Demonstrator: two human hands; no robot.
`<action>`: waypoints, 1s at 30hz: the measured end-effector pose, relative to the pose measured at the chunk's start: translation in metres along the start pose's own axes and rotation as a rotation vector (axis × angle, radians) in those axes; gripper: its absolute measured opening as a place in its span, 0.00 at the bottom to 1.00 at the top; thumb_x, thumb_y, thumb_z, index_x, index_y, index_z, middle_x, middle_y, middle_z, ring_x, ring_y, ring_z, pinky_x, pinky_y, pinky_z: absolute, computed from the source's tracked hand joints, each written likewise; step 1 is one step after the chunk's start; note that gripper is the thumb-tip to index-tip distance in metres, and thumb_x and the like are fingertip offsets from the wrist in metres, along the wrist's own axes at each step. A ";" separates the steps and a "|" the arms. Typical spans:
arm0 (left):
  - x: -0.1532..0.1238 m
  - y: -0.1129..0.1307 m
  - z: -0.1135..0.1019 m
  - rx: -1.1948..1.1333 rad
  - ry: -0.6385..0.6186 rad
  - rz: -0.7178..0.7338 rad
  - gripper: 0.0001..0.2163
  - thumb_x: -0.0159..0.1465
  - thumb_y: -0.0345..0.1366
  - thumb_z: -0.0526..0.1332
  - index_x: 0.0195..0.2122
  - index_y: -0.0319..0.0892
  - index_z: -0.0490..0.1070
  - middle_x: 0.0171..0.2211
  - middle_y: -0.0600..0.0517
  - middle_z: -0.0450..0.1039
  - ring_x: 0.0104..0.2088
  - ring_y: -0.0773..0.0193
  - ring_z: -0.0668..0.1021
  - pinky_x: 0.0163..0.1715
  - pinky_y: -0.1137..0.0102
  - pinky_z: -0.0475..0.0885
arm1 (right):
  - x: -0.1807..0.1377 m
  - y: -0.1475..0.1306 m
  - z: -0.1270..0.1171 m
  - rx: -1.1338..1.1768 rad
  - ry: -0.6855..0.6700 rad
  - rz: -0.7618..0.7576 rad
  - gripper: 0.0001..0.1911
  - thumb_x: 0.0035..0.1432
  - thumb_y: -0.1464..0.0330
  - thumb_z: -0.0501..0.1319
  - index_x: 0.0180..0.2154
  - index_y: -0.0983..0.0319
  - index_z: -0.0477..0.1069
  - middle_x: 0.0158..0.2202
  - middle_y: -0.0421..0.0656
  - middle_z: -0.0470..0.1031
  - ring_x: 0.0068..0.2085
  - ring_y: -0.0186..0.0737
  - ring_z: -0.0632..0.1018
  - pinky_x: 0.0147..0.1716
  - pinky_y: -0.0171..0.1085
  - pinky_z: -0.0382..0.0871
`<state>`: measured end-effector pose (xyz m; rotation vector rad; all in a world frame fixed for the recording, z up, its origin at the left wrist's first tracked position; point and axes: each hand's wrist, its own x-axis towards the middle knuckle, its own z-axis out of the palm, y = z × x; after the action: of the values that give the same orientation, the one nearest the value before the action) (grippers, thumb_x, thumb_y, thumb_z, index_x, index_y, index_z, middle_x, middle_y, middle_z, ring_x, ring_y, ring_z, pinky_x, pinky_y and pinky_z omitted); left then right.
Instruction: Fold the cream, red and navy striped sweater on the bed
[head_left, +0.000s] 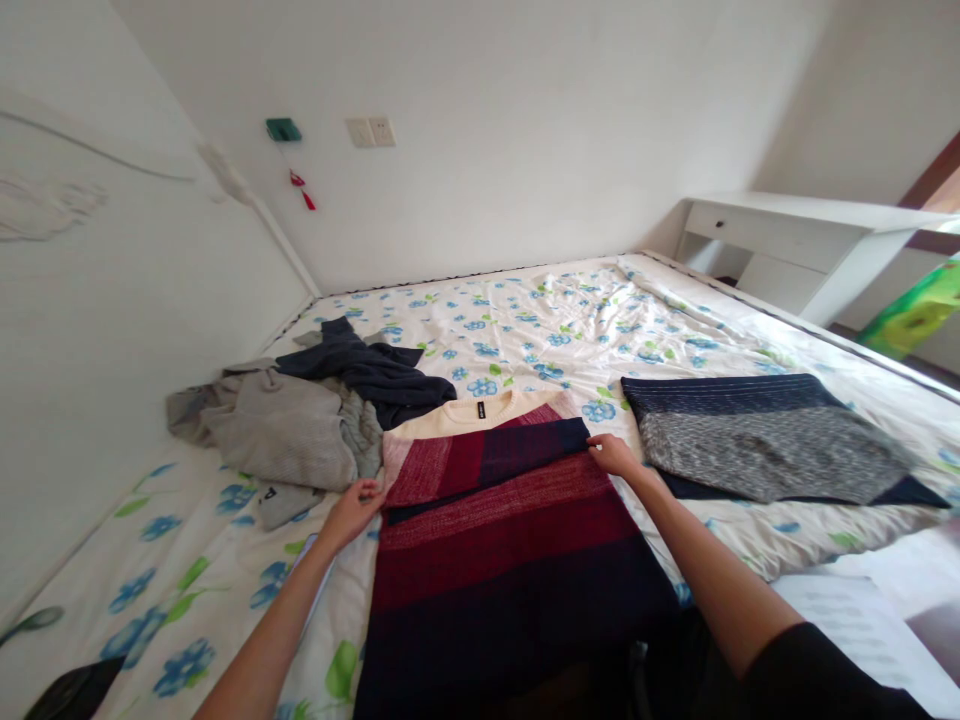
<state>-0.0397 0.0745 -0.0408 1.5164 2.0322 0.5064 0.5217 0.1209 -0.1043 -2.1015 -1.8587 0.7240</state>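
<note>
A striped knit sweater (517,550) in cream, pink, dark red and navy lies spread on the bed, its collar away from me. Its sleeves are folded across the chest, one over the other. At the right side, my right hand (613,456) pinches the navy cuff end of the top sleeve. My left hand (356,510) is at the sweater's left edge, fingers curled against the fold of the sleeve. The lower part of the sweater runs into shadow near my body.
A folded grey and navy knit garment (757,440) lies to the right. Rumpled grey clothes (277,420) and a navy garment (367,370) are heaped at the left. The flowered bed sheet (480,330) reaches the wall; a white desk (780,240) stands beyond the right edge.
</note>
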 end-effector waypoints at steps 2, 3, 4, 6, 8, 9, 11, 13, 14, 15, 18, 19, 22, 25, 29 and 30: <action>0.004 0.001 0.001 -0.198 0.001 -0.124 0.21 0.58 0.54 0.70 0.44 0.44 0.74 0.36 0.49 0.85 0.36 0.55 0.86 0.38 0.64 0.81 | 0.003 0.006 0.000 0.041 0.001 0.017 0.22 0.65 0.69 0.61 0.57 0.58 0.85 0.58 0.47 0.85 0.61 0.50 0.83 0.62 0.39 0.73; 0.005 0.002 0.001 -0.289 -0.025 -0.150 0.22 0.59 0.55 0.71 0.44 0.43 0.74 0.35 0.49 0.85 0.36 0.56 0.86 0.38 0.65 0.81 | 0.005 0.009 0.001 0.074 0.011 0.030 0.21 0.65 0.68 0.61 0.55 0.58 0.86 0.56 0.47 0.86 0.60 0.50 0.83 0.61 0.39 0.73; 0.004 0.003 0.002 -0.368 -0.057 -0.159 0.23 0.58 0.55 0.73 0.44 0.43 0.74 0.36 0.49 0.85 0.37 0.57 0.86 0.39 0.65 0.81 | 0.007 0.013 0.001 0.112 0.027 0.043 0.19 0.65 0.68 0.62 0.54 0.58 0.86 0.54 0.47 0.86 0.59 0.50 0.84 0.61 0.40 0.74; 0.003 0.007 0.001 -0.474 -0.110 -0.168 0.24 0.57 0.54 0.76 0.44 0.43 0.75 0.37 0.48 0.86 0.39 0.56 0.87 0.42 0.64 0.82 | 0.013 0.020 0.001 0.195 0.072 0.073 0.17 0.65 0.67 0.65 0.51 0.61 0.86 0.52 0.48 0.87 0.56 0.50 0.85 0.59 0.41 0.75; 0.001 0.011 0.001 -0.524 -0.152 -0.188 0.25 0.53 0.54 0.78 0.44 0.43 0.76 0.39 0.48 0.86 0.41 0.56 0.87 0.45 0.64 0.83 | 0.018 0.025 0.002 0.311 0.097 0.122 0.16 0.64 0.65 0.68 0.51 0.64 0.85 0.47 0.50 0.88 0.50 0.48 0.87 0.54 0.40 0.78; 0.001 0.012 0.000 -0.536 -0.177 -0.194 0.26 0.52 0.53 0.79 0.44 0.43 0.77 0.40 0.47 0.87 0.42 0.55 0.88 0.46 0.63 0.83 | 0.021 0.027 0.002 0.393 0.089 0.156 0.17 0.64 0.63 0.70 0.51 0.65 0.84 0.44 0.50 0.88 0.45 0.45 0.87 0.49 0.39 0.79; 0.003 0.011 -0.002 -0.553 -0.257 -0.192 0.28 0.48 0.53 0.82 0.44 0.43 0.78 0.43 0.46 0.87 0.45 0.54 0.88 0.48 0.63 0.83 | 0.024 0.026 0.003 0.594 0.031 0.214 0.23 0.63 0.60 0.73 0.54 0.68 0.82 0.37 0.49 0.86 0.35 0.40 0.85 0.39 0.35 0.79; 0.005 0.007 -0.003 -0.575 -0.368 -0.202 0.30 0.44 0.52 0.83 0.43 0.43 0.78 0.44 0.45 0.87 0.46 0.53 0.88 0.50 0.62 0.83 | 0.027 0.022 0.005 0.780 -0.059 0.231 0.28 0.61 0.59 0.75 0.57 0.68 0.80 0.35 0.47 0.85 0.31 0.36 0.82 0.33 0.32 0.77; 0.006 0.004 -0.004 -0.591 -0.424 -0.224 0.30 0.43 0.52 0.84 0.42 0.43 0.78 0.44 0.45 0.88 0.45 0.53 0.88 0.49 0.62 0.83 | 0.029 0.020 0.006 0.846 -0.108 0.226 0.28 0.60 0.59 0.76 0.57 0.68 0.80 0.36 0.47 0.86 0.31 0.35 0.82 0.32 0.31 0.76; 0.008 0.000 -0.004 -0.613 -0.475 -0.254 0.30 0.42 0.51 0.85 0.41 0.44 0.77 0.43 0.45 0.88 0.44 0.53 0.88 0.49 0.62 0.83 | 0.030 0.017 0.008 0.893 -0.154 0.213 0.27 0.59 0.60 0.77 0.57 0.66 0.80 0.38 0.47 0.86 0.31 0.35 0.82 0.31 0.31 0.76; 0.011 -0.009 -0.001 -0.670 -0.526 -0.330 0.29 0.41 0.46 0.86 0.39 0.45 0.76 0.42 0.47 0.88 0.41 0.55 0.88 0.44 0.64 0.85 | 0.035 0.011 0.013 0.957 -0.212 0.191 0.22 0.55 0.66 0.78 0.51 0.64 0.82 0.40 0.47 0.87 0.34 0.39 0.84 0.33 0.33 0.78; 0.011 -0.011 0.001 -0.683 -0.509 -0.338 0.29 0.40 0.44 0.87 0.39 0.45 0.75 0.41 0.48 0.88 0.39 0.56 0.88 0.41 0.66 0.85 | 0.037 0.011 0.014 0.957 -0.197 0.198 0.21 0.54 0.68 0.78 0.49 0.64 0.82 0.39 0.47 0.87 0.34 0.40 0.84 0.34 0.33 0.79; 0.013 -0.010 0.007 -0.714 -0.460 -0.327 0.29 0.39 0.38 0.87 0.39 0.45 0.76 0.39 0.50 0.87 0.33 0.61 0.87 0.30 0.73 0.81 | 0.042 0.019 0.011 0.903 -0.090 0.271 0.23 0.51 0.72 0.77 0.50 0.65 0.82 0.36 0.45 0.87 0.32 0.39 0.84 0.32 0.32 0.77; 0.014 -0.004 0.012 -0.744 -0.513 -0.339 0.32 0.40 0.35 0.87 0.45 0.44 0.77 0.42 0.48 0.88 0.36 0.58 0.88 0.33 0.72 0.82 | 0.043 0.035 0.001 0.884 -0.080 0.340 0.24 0.50 0.74 0.77 0.50 0.65 0.81 0.34 0.44 0.86 0.30 0.37 0.82 0.29 0.31 0.74; 0.024 0.001 0.009 -0.779 -0.543 -0.424 0.27 0.47 0.37 0.86 0.45 0.41 0.79 0.42 0.44 0.88 0.37 0.54 0.89 0.38 0.67 0.85 | 0.042 0.046 -0.013 0.949 -0.266 0.309 0.20 0.50 0.71 0.80 0.46 0.63 0.82 0.38 0.46 0.87 0.32 0.38 0.83 0.27 0.30 0.73; 0.029 0.001 0.008 -0.805 -0.514 -0.443 0.23 0.50 0.38 0.84 0.43 0.41 0.79 0.40 0.45 0.88 0.35 0.56 0.88 0.36 0.68 0.85 | 0.043 0.045 -0.015 0.980 -0.298 0.288 0.19 0.50 0.70 0.80 0.45 0.62 0.82 0.40 0.47 0.88 0.33 0.38 0.84 0.28 0.30 0.75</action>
<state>-0.0399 0.1020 -0.0521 0.6026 1.4214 0.5767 0.5707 0.1578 -0.1227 -1.6206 -0.9244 1.6590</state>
